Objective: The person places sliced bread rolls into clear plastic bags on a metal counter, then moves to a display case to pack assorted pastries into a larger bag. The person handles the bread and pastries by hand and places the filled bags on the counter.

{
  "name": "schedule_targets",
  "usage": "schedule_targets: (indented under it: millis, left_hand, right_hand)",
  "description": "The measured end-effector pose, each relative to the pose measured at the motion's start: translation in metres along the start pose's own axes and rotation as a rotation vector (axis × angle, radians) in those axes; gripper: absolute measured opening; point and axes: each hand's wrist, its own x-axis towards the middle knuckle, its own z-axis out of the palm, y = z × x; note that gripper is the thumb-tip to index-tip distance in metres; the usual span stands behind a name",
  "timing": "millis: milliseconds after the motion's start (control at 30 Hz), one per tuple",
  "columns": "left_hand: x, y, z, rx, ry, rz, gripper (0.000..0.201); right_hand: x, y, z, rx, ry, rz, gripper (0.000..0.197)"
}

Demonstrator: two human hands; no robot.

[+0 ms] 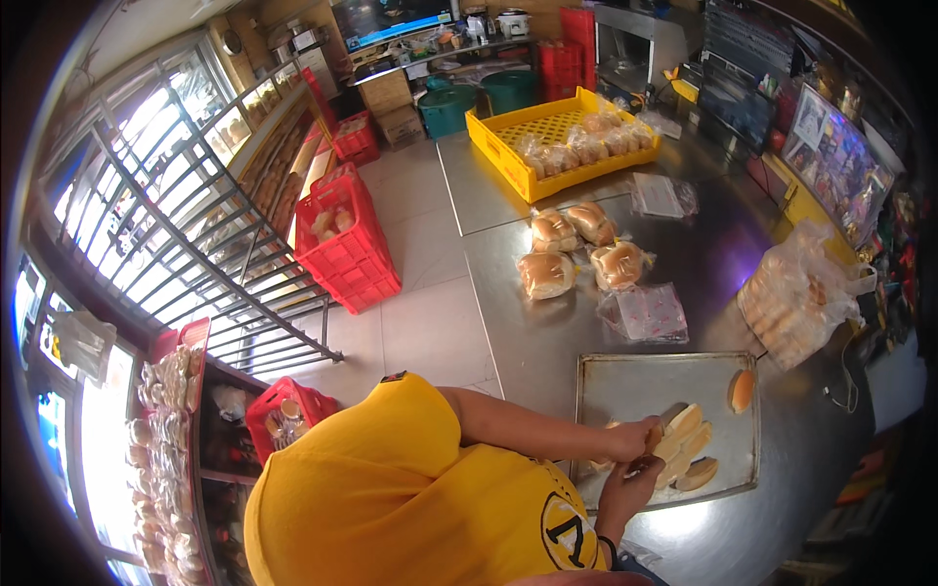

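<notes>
My left hand (633, 441) and my right hand (630, 481) are close together over the left part of a metal baking tray (635, 367). The left hand's fingers are curled closed, with a brownish edge beside them that may be part of a bun. Just below it, the right hand is bent with its fingers pinched together. What either hand holds is too small and covered to make out. Pale long bread rolls (682, 441) lie side by side against the hands. Near the tray's right edge lies a single browned roll (742, 391).
Beyond the tray are flat plastic bags (645, 314) and bagged buns (545, 274) on the steel table (508, 322). A yellow crate (532, 186) with bagged bread stands farther back. At the right is a large bag of bread (801, 293). Red crates (352, 254) stand on the floor, left.
</notes>
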Motion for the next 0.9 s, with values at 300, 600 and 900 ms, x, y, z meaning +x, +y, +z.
schedule_targets:
  millis: [300,600,900]
  left_hand:
    - [0.0,-0.006,0.008,-0.093,-0.002,-0.019,0.07]
    - [0.024,-0.037,0.032,-0.531,-0.15,-0.039,0.087]
    - [-0.01,-0.019,0.005,-0.188,-0.106,0.274,0.042]
  right_hand:
    - [0.003,-0.001,0.005,0.035,0.025,0.003,0.04]
    - [0.017,0.011,0.009,0.18,0.089,-0.017,0.044]
    - [0.016,-0.004,-0.007,-0.248,0.154,0.035,0.015]
